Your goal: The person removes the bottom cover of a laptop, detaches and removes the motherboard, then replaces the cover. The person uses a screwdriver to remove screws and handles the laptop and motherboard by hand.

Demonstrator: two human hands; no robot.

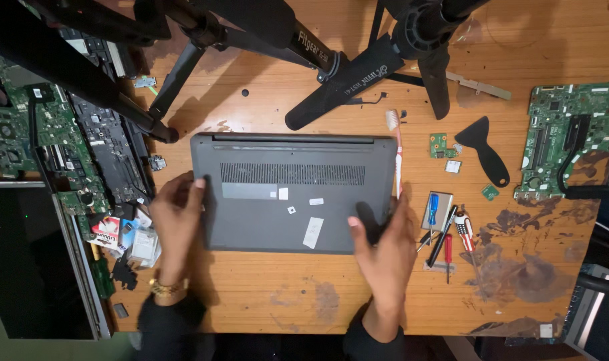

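A dark grey laptop [292, 194] lies bottom-up in the middle of my worn wooden table [264, 294], its vent grille and a few pale stickers facing me. My left hand [176, 217] rests against its left edge, fingers curled loosely over the rim and thumb on the casing — pressed against it rather than clamped around it. My right hand [384, 244] is at the lower right corner, thumb laid flat on the base, the fingers spread along the side edge; it grips nothing else.

A white-headed toothbrush with a red-and-white handle [396, 154] lies along the laptop's right edge, its lower end just above my right fingers. Just beside that hand sits a small cluster of screwdrivers [444, 234] — one blue-handled, one red, one striped — on a little grey pad. Further right are a black plastic scraper with a wide blade [485, 150] and a small green circuit board [440, 144]. A large green motherboard [571, 137] lies at the far right edge of the table, well apart from my hands.

To my left, an opened laptop chassis with green boards [70, 147] lies near a heap of small packets and parts [127, 237]. Black tripod legs [344, 80] stand on the table behind the grey laptop.
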